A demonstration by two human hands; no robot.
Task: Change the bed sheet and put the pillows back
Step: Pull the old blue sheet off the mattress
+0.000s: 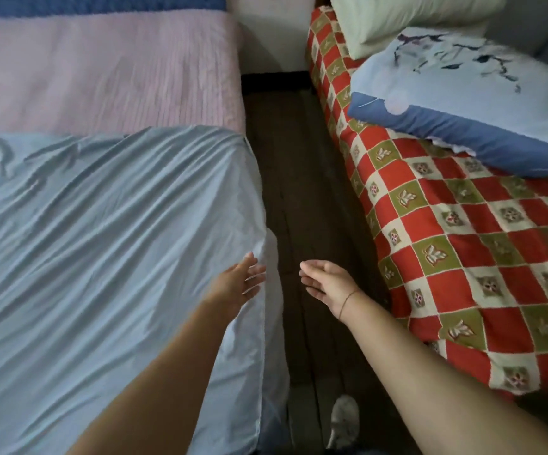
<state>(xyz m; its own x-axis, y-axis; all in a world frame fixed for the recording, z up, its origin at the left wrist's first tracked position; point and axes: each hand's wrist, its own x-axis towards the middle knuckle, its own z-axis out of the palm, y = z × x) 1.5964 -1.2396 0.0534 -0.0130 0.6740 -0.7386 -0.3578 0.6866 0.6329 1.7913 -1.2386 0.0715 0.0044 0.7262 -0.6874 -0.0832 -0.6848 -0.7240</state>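
Observation:
A light blue bed sheet [101,241], wrinkled, covers the near part of the bed on the left; beyond it the pink mattress pad [101,70] lies bare. My left hand [238,282] hovers open at the sheet's right edge, fingers spread, touching or just above the cloth. My right hand [326,282] is open over the dark floor gap, palm turned left, holding nothing. Two pillows lie on the right bed: a blue patterned pillow [463,103] and a pale green pillow [407,18] behind it.
The second bed at the right wears a red, green and white checked cover [463,257]. A narrow strip of dark wooden floor [302,178] runs between the beds. My foot in a grey slipper [343,421] stands there. A white wall [269,31] closes the far end.

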